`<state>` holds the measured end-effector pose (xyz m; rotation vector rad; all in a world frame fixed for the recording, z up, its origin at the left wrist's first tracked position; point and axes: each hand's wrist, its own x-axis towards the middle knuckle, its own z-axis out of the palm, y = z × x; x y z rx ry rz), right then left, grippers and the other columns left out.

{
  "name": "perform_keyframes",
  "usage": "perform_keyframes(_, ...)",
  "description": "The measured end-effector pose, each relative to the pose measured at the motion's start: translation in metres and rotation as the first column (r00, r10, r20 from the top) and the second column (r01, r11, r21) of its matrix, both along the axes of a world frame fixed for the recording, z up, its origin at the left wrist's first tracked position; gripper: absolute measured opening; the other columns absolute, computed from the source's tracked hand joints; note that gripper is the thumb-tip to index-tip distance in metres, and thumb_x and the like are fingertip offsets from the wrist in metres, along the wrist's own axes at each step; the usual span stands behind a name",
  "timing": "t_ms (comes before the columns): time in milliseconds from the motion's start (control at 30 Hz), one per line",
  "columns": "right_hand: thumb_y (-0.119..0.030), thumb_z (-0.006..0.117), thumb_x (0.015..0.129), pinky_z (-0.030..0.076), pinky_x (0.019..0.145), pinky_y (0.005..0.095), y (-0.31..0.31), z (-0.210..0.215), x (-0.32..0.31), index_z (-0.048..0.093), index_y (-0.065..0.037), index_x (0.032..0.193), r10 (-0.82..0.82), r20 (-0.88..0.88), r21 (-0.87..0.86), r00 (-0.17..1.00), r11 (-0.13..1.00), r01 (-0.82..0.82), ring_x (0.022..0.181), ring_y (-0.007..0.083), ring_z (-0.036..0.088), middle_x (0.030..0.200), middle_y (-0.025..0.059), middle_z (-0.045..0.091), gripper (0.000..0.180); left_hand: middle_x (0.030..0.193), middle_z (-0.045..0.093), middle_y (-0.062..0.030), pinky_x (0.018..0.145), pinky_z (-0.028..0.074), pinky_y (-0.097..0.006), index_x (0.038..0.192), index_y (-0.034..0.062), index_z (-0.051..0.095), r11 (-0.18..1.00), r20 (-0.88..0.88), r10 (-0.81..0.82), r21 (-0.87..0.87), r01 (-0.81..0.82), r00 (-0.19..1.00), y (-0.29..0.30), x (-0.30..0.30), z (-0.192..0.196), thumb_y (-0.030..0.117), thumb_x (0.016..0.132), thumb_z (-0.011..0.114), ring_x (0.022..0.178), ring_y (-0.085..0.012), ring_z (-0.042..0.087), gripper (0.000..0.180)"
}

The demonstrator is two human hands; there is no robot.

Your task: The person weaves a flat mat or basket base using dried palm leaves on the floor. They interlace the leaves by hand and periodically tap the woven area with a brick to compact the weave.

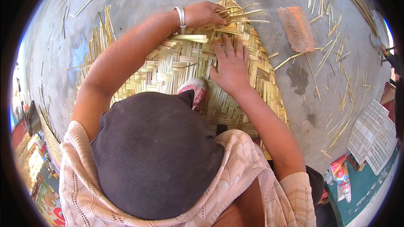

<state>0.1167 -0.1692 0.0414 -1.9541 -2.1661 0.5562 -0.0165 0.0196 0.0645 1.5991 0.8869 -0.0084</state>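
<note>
Mat (pixel 176 65): woven split-bamboo strips, pale yellow, flat on the concrete floor (pixel 139 0) before you, one pink shoe (pixel 194 91) resting on it. Likely light, springy, and sharp-edged at the splits; take loose strips near their free ends. Your left hand (pixel 204 14) is closed on strip ends at the far edge; your right hand (pixel 230 65) lies open, fingers spread, pressing the weave. Nearby: a rough red brick (pixel 296 27), scattered offcuts (pixel 336 59), and a white plastic crate (pixel 372 136).

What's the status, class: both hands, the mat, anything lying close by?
Left hand gripping loose strips at far mat edge. Right hand flat, fingers spread, on woven mat. Brick beside mat, not touching.
</note>
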Motion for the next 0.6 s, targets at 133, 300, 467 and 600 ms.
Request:
perform_keyframes(133,-0.015,0.067,0.081,0.031,0.116,0.0483,-0.001,-0.004,0.006,0.052,-0.002,0.136,-0.259,-0.378,0.006,0.889,0.959,0.282,0.136,0.0436,0.039,0.146,0.0224,0.043,0.058,0.1,0.072,-0.0094,0.086,0.051,-0.032,0.119,0.005,0.068,0.996,0.007,-0.072,0.056,0.072,0.997,-0.015,0.0,0.003,0.035,0.086,0.073,0.092,-0.0157,0.064,0.045)
perform_keyframes(300,-0.01,0.07,0.079,0.039,0.107,0.0467,0.007,-0.003,0.018,0.058,0.003,0.124,-0.377,-0.417,-0.033,0.827,0.916,0.4,0.12,0.0418,0.05,0.126,0.0235,0.056,0.048,0.107,0.068,-0.0058,0.093,0.049,-0.032,0.121,0.0031,0.065,0.96,0.068,-0.275,0.073,0.27,0.959,-0.037,-0.006,0.003,0.043,0.09,0.073,0.099,-0.0144,0.061,0.051)
perform_keyframes(467,-0.013,0.075,0.076,0.045,0.098,0.048,0.014,0.011,0.021,0.061,0.004,0.115,-0.437,-0.273,-0.085,0.857,0.898,0.431,0.107,0.0421,0.058,0.111,0.0231,0.063,0.045,0.117,0.066,-0.0086,0.099,0.048,-0.035,0.126,0.001,0.063,0.945,0.094,0.14,-0.311,-0.105,0.986,-0.032,-0.009,-0.011,0.044,0.097,0.064,0.11,-0.0173,0.061,0.053)
perform_keyframes(600,-0.025,0.074,0.081,0.052,0.088,0.0465,0.022,0.021,0.03,0.063,0.0,0.116,-0.456,-0.125,-0.364,0.881,0.847,0.387,0.1,0.041,0.065,0.103,0.0273,0.068,0.045,0.121,0.065,-0.0131,0.101,0.048,-0.037,0.121,0.0065,0.068,0.983,-0.092,0.182,0.026,-0.181,0.979,-0.026,0.007,-0.032,0.032,0.101,0.056,0.114,-0.025,0.061,0.035)
